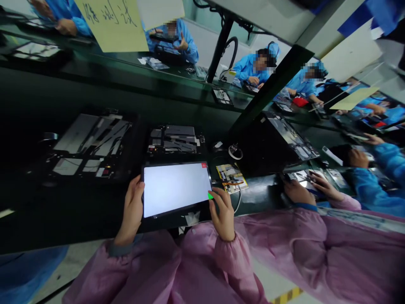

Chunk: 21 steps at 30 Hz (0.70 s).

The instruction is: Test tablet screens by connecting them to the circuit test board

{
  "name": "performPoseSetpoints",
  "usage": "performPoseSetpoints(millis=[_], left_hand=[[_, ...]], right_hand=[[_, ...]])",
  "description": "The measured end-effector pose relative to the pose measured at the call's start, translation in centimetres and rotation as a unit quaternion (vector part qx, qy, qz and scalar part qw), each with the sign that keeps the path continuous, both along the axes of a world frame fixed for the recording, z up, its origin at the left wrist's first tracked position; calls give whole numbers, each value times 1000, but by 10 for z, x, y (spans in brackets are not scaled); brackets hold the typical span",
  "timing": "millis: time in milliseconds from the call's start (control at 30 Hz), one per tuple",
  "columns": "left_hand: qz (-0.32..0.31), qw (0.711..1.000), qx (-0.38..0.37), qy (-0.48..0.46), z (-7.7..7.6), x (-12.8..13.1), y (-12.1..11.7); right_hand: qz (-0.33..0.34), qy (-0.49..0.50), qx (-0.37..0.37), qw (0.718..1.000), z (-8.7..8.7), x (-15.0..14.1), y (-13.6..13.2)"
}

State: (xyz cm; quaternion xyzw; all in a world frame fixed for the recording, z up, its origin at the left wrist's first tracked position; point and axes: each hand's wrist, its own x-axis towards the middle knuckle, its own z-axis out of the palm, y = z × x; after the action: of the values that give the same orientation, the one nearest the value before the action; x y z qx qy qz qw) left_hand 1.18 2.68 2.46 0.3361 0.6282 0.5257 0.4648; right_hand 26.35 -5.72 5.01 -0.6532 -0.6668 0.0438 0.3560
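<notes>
A tablet with a lit, nearly blank white screen is tilted up in front of me at the bench edge. Along its left edge, my left hand grips it, thumb on the front and the other fingers hidden behind. My right hand is at the lower right corner, fingers bent and apart, a fingertip at a small green patch on the screen. A red patch shows in the upper right corner. Just right of the tablet lies a yellow-edged board with an orange ribbon and a white cable.
Opened tablets with bared innards lie on a dark stack at left and behind my tablet. A black box and slanted post stand right. A co-worker's hands work close by; people in blue sit opposite.
</notes>
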Motion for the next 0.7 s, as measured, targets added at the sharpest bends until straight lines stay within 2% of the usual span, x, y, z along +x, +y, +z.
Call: performPoseSetpoints(millis=[167, 400, 600, 700], left_hand=[[0, 1000, 6, -11, 0, 1, 2], [-5, 1000, 11, -19, -2, 0, 2], [0, 1000, 9, -1, 1, 0, 1], [1, 1000, 10, -8, -2, -1, 1]], right_hand=[[42, 24, -6, 999, 4, -9, 8], [127, 8, -40, 991, 2, -27, -7], [160, -35, -42, 986, 3, -38, -4], [152, -36, -20, 988, 6, -30, -4]])
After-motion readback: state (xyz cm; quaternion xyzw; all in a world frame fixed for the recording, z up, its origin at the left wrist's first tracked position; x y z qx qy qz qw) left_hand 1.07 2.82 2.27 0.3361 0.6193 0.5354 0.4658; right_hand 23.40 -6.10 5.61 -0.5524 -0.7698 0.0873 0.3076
